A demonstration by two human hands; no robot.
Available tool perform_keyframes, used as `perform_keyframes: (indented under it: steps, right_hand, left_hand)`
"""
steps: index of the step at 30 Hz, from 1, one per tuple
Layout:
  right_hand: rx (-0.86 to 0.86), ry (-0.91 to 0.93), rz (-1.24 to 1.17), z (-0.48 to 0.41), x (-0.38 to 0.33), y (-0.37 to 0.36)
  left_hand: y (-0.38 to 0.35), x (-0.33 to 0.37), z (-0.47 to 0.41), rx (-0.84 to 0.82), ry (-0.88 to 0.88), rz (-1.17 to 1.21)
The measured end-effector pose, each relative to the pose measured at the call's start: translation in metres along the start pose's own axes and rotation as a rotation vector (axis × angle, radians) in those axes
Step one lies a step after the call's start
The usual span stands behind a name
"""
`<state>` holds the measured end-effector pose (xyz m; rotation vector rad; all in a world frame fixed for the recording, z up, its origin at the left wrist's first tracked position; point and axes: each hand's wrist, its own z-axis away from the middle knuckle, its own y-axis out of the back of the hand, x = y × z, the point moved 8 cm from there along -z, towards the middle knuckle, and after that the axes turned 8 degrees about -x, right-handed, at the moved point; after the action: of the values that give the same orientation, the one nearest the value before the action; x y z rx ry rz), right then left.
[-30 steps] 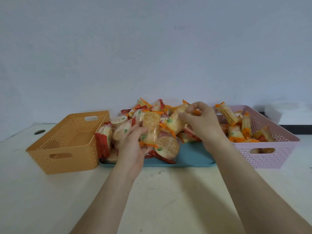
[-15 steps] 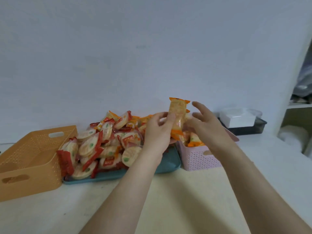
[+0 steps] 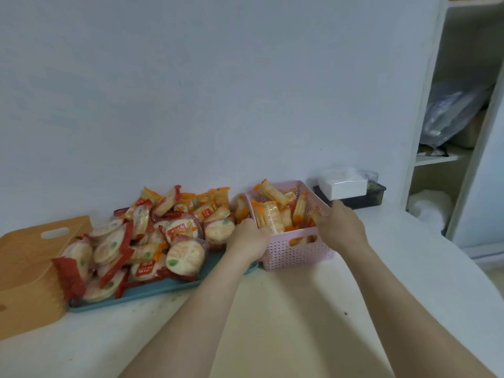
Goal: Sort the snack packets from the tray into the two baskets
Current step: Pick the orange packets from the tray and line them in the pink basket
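Dim, soft overall blur; wide-angle edge distortion.

The orange basket point(image 3: 32, 257) is running off the left edge of the frame. The left hand point(image 3: 246, 241) is covering the pink basket point(image 3: 297, 251) near corner, and its fingers are hiding. The right hand point(image 3: 341, 230) is covering the right rim. Snack packets point(image 3: 152, 241) are hiding most of the blue tray point(image 3: 152, 291).
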<state>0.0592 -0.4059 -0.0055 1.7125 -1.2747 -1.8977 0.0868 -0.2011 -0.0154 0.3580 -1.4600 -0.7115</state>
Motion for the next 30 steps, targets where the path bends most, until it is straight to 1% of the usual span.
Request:
perform_keyframes:
  steps: [5,8,11,14,16,19,23,25,26,27,28,29,30]
  right_hand:
    - [0.057,0.016,-0.113,0.012,0.015,0.012]
    - [0.049,0.103,-0.159,0.031,0.002,0.020]
    - [0.014,0.210,-0.090,0.055,-0.026,0.024]
    - [-0.017,0.315,0.024,0.077,-0.053,0.017]
    - [-0.029,0.363,0.121,0.091,-0.069,0.008]
    - [-0.064,0.387,0.202,0.105,-0.086,-0.012]
    - [-0.126,0.350,0.287,0.112,-0.094,-0.041]
    - [-0.112,0.346,0.303,0.117,-0.097,-0.049]
    - [-0.073,0.363,0.326,0.122,-0.101,-0.048]
    - [-0.015,0.410,0.366,0.125,-0.107,-0.045]
    - [0.034,0.496,0.396,0.129,-0.115,-0.043]
    - [0.043,0.620,0.392,0.134,-0.125,-0.043]
    - [-0.017,0.738,0.345,0.140,-0.136,-0.044]
  left_hand:
    - [0.001,0.001,0.019,0.161,-0.185,-0.166]
    - [0.011,-0.001,0.048,0.268,-0.256,-0.192]
    - [0.030,-0.010,0.082,0.367,-0.306,-0.186]
    - [0.054,-0.024,0.117,0.431,-0.340,-0.166]
    - [0.069,-0.036,0.135,0.440,-0.329,-0.172]
    - [0.085,-0.057,0.153,0.428,-0.295,-0.197]
    - [0.091,-0.086,0.164,0.358,-0.198,-0.146]
    - [0.092,-0.096,0.166,0.330,-0.166,-0.105]
    - [0.094,-0.100,0.166,0.314,-0.144,-0.090]
    - [0.095,-0.101,0.165,0.300,-0.134,-0.096]
    - [0.096,-0.100,0.163,0.287,-0.125,-0.123]
    - [0.099,-0.099,0.161,0.290,-0.139,-0.159]
    - [0.104,-0.095,0.161,0.310,-0.172,-0.203]
